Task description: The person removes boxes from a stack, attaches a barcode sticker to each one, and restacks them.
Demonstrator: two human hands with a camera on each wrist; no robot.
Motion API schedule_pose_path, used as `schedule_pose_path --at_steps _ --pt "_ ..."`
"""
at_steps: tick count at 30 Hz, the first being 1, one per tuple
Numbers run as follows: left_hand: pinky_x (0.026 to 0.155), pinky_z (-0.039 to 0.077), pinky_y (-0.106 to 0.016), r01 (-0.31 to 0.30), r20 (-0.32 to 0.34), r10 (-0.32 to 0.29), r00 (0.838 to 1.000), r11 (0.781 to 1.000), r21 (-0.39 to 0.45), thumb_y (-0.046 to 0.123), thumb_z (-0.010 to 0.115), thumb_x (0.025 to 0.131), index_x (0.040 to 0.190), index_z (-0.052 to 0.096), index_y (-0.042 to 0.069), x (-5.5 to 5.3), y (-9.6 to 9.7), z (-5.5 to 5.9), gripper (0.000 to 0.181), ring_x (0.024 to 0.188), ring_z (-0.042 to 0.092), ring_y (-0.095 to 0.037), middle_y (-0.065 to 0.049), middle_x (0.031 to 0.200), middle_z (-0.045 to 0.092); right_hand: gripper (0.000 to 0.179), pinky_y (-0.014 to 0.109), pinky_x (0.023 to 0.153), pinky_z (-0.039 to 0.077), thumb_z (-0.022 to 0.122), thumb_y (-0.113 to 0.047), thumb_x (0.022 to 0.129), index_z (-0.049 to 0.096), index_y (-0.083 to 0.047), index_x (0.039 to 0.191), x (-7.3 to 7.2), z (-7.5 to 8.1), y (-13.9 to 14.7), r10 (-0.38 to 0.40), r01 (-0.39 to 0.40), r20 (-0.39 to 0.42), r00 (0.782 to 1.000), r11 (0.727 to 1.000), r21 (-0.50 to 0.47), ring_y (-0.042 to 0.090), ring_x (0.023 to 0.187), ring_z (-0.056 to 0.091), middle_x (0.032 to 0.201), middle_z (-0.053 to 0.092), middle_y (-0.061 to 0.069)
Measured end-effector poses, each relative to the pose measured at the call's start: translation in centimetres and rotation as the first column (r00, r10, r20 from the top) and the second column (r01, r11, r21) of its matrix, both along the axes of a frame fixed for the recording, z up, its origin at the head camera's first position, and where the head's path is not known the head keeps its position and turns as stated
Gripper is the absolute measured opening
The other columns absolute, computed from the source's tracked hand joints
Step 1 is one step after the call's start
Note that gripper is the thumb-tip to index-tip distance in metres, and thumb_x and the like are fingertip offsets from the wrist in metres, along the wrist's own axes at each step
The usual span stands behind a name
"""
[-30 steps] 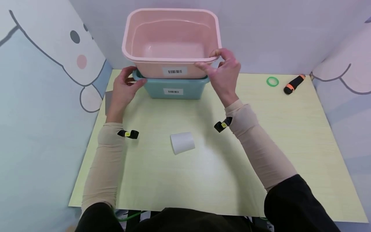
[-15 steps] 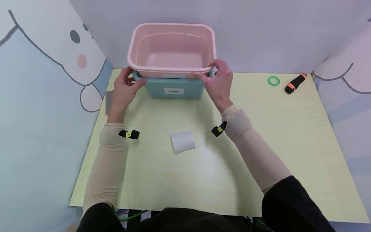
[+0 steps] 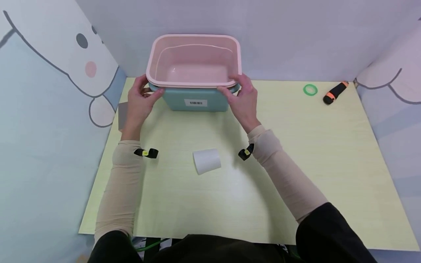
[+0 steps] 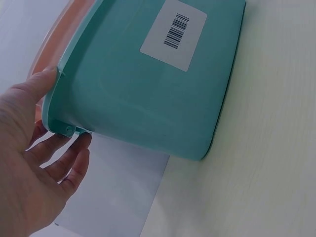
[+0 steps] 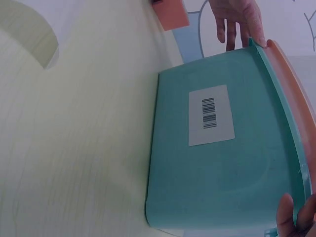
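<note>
A pink plastic bin (image 3: 197, 62) sits nested in a teal bin (image 3: 196, 99) against the back wall, with only its upper part above the teal rim. A white barcode label (image 5: 212, 116) is stuck on the teal front. My left hand (image 3: 139, 100) grips the teal rim at the left front corner; in the left wrist view its thumb (image 4: 42, 81) lies on the rim's outer side and the other fingers are underneath. At the right front corner my right hand (image 3: 243, 104) pinches the pink rim, its index finger over the inside and its thumb in front.
A curled white paper piece (image 3: 207, 161) lies mid-table. Toward the back right are a green ring (image 3: 310, 90) and a black-and-orange tool (image 3: 335, 93). A grey flat-topped item (image 3: 122, 115) is partly behind the left wrist. Walls border the back and sides.
The right hand has lowered the pink bin into the teal one, so its own barcode label has gone out of sight. The left hand has stayed at the teal corner.
</note>
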State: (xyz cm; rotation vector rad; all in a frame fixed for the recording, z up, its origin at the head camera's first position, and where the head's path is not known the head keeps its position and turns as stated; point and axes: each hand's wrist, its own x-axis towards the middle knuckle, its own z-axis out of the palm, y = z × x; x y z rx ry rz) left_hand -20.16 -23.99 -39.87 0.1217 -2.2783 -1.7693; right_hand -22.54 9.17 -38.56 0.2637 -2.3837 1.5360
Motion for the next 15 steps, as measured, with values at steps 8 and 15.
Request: schedule_pose_path --at_steps 8,15 --pt "0.093 0.048 -0.025 -0.004 -0.012 0.004 1.0 1.0 -0.007 0.018 0.082 0.093 0.151 0.056 0.02 0.1 -0.1 0.2 0.064 0.114 0.059 -0.017 -0.007 0.15 0.057 0.056 0.023 0.064 0.037 0.087 -0.039 0.089 0.071 -0.012 0.135 0.1 0.3 -0.2 -0.004 0.003 0.038 0.999 1.0 0.029 0.019 0.068 0.049 0.153 0.058 0.008" --pt "0.096 0.048 -0.024 -0.016 0.029 0.016 0.999 1.0 0.004 0.022 0.08 0.095 0.153 0.053 0.023 0.7 0.4 0.0 0.064 0.12 0.059 -0.019 -0.002 0.155 0.054 0.068 0.035 0.085 0.046 0.082 -0.035 0.093 0.054 -0.013 0.152 0.9 -0.8 1.3 0.102 -0.098 -0.024 0.994 0.986 0.136 0.029 0.092 0.06 0.16 0.047 0.009"
